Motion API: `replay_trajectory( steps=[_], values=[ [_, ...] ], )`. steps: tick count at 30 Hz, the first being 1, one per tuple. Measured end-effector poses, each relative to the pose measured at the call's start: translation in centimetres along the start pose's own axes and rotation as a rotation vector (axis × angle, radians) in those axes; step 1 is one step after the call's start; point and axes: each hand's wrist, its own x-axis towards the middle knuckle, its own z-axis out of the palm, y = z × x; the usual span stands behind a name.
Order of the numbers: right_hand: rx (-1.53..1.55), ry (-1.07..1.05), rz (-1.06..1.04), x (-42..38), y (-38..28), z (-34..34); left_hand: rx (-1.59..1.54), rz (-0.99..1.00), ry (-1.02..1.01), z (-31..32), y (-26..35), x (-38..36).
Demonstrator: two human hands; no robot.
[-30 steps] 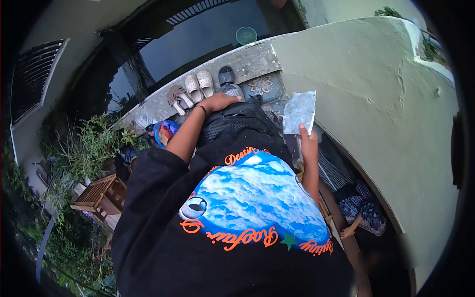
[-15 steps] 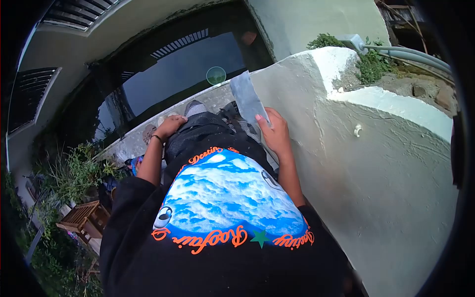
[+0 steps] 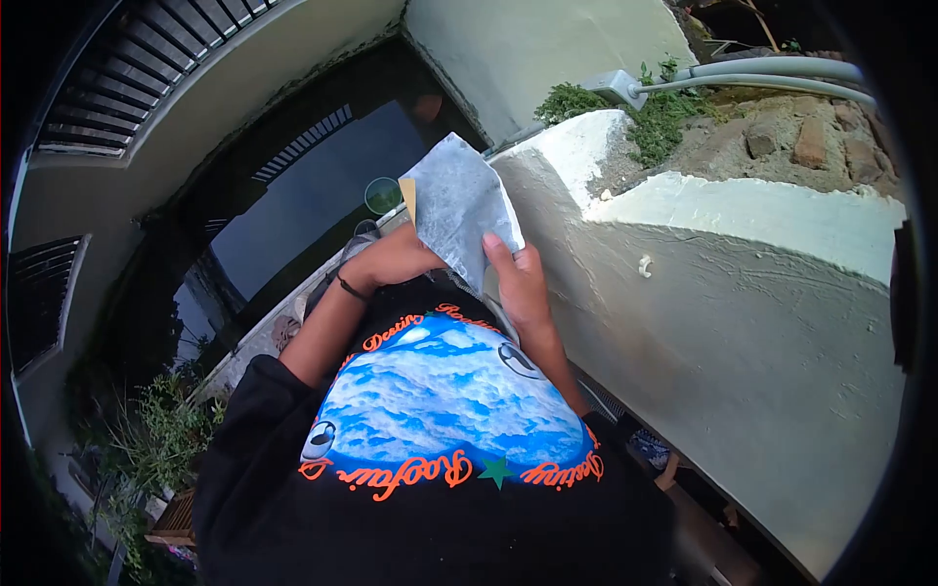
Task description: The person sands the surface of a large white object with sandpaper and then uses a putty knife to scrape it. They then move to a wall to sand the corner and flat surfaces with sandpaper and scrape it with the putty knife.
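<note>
A grey, whitish-dusted sheet of sandpaper (image 3: 459, 200) is held up in front of my shirt, with a tan strip of its backing turned up at the left edge. My right hand (image 3: 518, 273) grips the lower right of the sheet, thumb flat on the grey face and fingers behind. At the lower left edge, my left hand (image 3: 396, 256) is closed on the sheet, its fingertips partly hidden. A dark band circles the left wrist.
On the right runs a plastered wall (image 3: 713, 313) with a white hook (image 3: 645, 266). Grey pipes (image 3: 752, 73) and a junction box (image 3: 616, 86) lie above it, beside stones and weeds. Dark water (image 3: 303, 215) lies beyond the ledge. Plants (image 3: 166, 430) grow at left.
My left hand has come from my lap to the sheet's left edge. The sandpaper has turned its broad face toward me, and the view has shifted right.
</note>
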Motion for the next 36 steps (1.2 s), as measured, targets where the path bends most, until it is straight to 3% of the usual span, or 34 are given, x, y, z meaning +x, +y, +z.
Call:
replay_trajectory(
  steps=[2,6,8,9,10,13,14,16,19,20,22,26,27,32,34,36],
  values=[
    [0.023,0.058,-0.026,0.0,-0.5,-1.1,-0.053,0.001,0.040,1.1,0.8,0.9],
    [-0.020,0.143,-0.075,0.2,-0.5,-1.7,-0.358,0.084,-0.232,-0.2,1.4,1.2],
    [-0.106,0.153,-0.089,0.1,-0.4,-1.9,-0.279,0.024,-0.092,0.8,3.1,1.4],
    [-0.319,0.165,-0.107,-0.1,-0.5,-1.8,-0.297,0.060,0.122,1.9,3.3,2.1],
    [-0.531,0.172,-0.121,-0.5,-0.9,-1.9,-0.300,0.053,0.124,2.1,3.0,2.6],
    [-0.752,0.421,-0.573,-3.1,-5.2,-2.7,-0.287,0.191,0.489,1.4,3.6,4.8],
    [-0.734,0.519,-0.689,-4.7,-6.7,-3.5,-0.283,0.203,0.493,0.5,3.7,5.2],
    [-0.695,0.899,-1.078,-7.2,-8.5,-5.0,0.022,0.273,0.699,-2.1,2.4,6.0],
    [-0.712,1.342,-1.502,-8.8,-13.5,-6.9,0.126,0.236,0.680,-2.3,1.8,6.9],
    [-0.714,1.330,-1.501,-8.6,-14.3,-7.6,0.174,0.212,0.636,-2.0,1.7,7.2],
    [-0.824,1.584,-1.439,-8.0,-15.7,-8.4,0.214,0.096,0.503,-1.2,0.5,7.9],
    [-1.003,1.633,-1.362,-5.2,-16.5,-6.7,0.212,0.195,0.418,0.6,-2.9,8.4],
    [-0.916,1.627,-1.403,-5.0,-17.1,-6.1,0.263,0.223,0.378,0.7,-2.9,8.5],
    [-0.983,1.678,-1.408,-6.7,-18.5,-4.7,0.089,0.049,0.267,-0.6,-2.6,9.9],
    [-0.983,1.648,-1.460,-7.1,-18.9,-4.6,-0.001,-0.039,0.114,-1.0,-0.4,10.0],
    [-0.983,1.699,-1.429,-7.2,-19.0,-4.4,0.026,0.005,0.088,-0.5,0.8,9.5]
  ],
)
